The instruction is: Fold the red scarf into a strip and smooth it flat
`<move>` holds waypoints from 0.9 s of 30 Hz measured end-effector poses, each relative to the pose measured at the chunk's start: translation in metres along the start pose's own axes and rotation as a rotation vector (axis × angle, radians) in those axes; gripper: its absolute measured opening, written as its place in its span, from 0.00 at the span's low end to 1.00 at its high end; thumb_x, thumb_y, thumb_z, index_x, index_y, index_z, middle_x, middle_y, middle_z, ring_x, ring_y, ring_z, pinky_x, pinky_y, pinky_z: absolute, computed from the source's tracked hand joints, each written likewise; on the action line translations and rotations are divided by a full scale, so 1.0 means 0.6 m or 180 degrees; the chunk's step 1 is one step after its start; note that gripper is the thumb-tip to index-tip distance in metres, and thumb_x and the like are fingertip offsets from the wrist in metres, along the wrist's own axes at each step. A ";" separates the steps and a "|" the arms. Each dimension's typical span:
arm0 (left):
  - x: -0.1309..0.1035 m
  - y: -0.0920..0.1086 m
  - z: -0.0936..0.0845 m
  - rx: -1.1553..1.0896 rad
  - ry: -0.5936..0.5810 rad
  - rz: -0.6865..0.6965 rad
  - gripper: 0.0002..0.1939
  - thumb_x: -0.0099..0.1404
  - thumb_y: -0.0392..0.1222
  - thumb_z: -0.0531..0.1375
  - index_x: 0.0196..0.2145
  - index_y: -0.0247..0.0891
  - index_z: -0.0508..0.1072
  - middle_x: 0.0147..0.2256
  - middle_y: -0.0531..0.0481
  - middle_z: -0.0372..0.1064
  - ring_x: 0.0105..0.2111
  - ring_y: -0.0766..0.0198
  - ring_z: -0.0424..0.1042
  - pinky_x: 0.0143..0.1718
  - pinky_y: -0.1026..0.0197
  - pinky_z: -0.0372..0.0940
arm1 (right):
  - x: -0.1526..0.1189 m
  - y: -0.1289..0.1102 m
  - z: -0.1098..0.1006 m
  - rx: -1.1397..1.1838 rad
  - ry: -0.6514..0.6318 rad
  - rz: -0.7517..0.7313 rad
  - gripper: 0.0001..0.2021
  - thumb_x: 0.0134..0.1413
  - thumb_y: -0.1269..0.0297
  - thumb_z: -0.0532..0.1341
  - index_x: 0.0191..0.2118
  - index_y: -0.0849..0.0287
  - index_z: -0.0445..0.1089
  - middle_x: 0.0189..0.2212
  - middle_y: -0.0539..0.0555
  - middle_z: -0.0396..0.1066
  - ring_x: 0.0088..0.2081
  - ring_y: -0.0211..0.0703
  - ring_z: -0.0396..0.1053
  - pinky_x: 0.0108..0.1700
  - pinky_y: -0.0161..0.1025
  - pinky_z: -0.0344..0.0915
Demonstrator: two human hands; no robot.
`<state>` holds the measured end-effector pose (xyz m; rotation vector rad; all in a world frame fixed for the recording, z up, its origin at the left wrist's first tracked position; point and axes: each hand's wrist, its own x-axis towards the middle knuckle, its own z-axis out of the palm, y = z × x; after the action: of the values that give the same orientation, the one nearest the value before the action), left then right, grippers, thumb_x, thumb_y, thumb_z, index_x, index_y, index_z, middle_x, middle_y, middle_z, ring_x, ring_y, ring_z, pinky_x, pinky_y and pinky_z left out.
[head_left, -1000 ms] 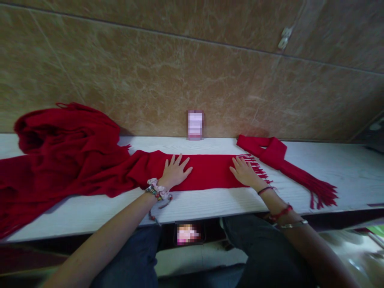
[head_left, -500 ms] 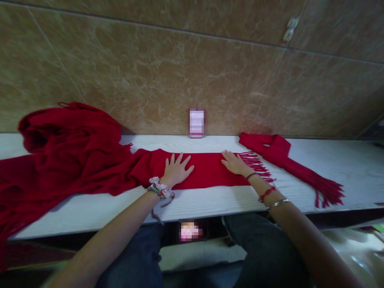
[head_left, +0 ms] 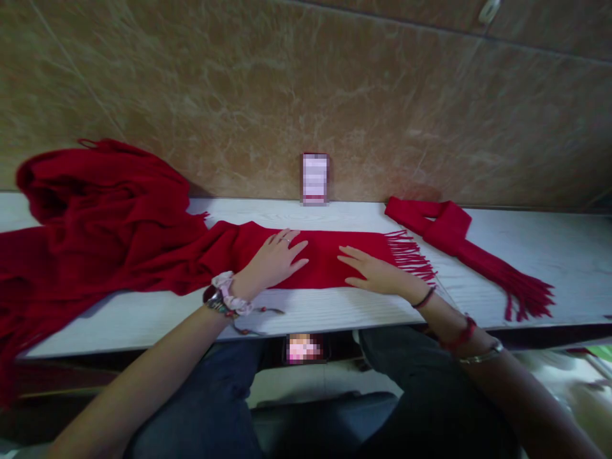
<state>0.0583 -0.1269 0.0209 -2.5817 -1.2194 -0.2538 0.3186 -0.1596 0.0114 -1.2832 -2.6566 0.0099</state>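
A red scarf [head_left: 325,258] lies spread smooth on the white wood-grain table, its fringed end pointing right. My left hand [head_left: 270,261] is over its left part, fingers apart, with a ring on one finger. Over the right part, short of the fringe, is my right hand [head_left: 370,271], fingers stretched toward the left. Neither hand grips the cloth; whether the palms touch it is hard to tell. Leftward the scarf runs wrinkled into a big heap of red cloth [head_left: 105,204]. A second, folded red scarf [head_left: 449,229] rests to the right, its fringe toward the front edge.
A phone [head_left: 315,180] with a blurred screen leans upright on the brown marbled tile wall [head_left: 239,95] behind the table [head_left: 335,312]. Another lit screen [head_left: 305,349] shows below the front edge, between my legs. Red cloth hangs over the front edge at far left.
My right hand has slid left and a little nearer me, away from the fringe. My left hand has turned, its wrist shifting left. The view has tilted slightly downward.
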 end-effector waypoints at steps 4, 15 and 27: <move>-0.029 -0.005 -0.029 -0.0188 -0.0722 0.0713 0.22 0.65 0.49 0.49 0.53 0.38 0.65 0.50 0.41 0.62 0.47 0.56 0.64 0.47 0.55 0.60 | -0.028 -0.033 -0.005 -0.0040 -0.0192 -0.0168 0.21 0.58 0.61 0.53 0.56 0.63 0.61 0.57 0.61 0.58 0.58 0.48 0.55 0.59 0.47 0.55; -0.069 -0.031 -0.054 -0.0008 -0.1311 0.0660 0.27 0.57 0.31 0.52 0.55 0.42 0.62 0.51 0.43 0.61 0.46 0.58 0.66 0.41 0.59 0.64 | -0.036 -0.047 -0.016 -0.0136 -0.0070 -0.0392 0.16 0.55 0.71 0.53 0.48 0.60 0.69 0.45 0.59 0.69 0.46 0.46 0.67 0.48 0.44 0.66; -0.090 -0.047 -0.029 0.0170 -0.0855 0.0661 0.20 0.60 0.25 0.46 0.47 0.37 0.65 0.45 0.41 0.66 0.44 0.57 0.69 0.38 0.59 0.66 | -0.060 0.006 0.002 -0.0303 0.0303 -0.0462 0.18 0.57 0.77 0.47 0.48 0.62 0.69 0.47 0.59 0.70 0.49 0.44 0.67 0.52 0.44 0.65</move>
<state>0.0020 -0.1547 0.0277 -2.7327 -1.0089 0.1707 0.3426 -0.1852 0.0037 -1.0848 -2.6893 -0.1956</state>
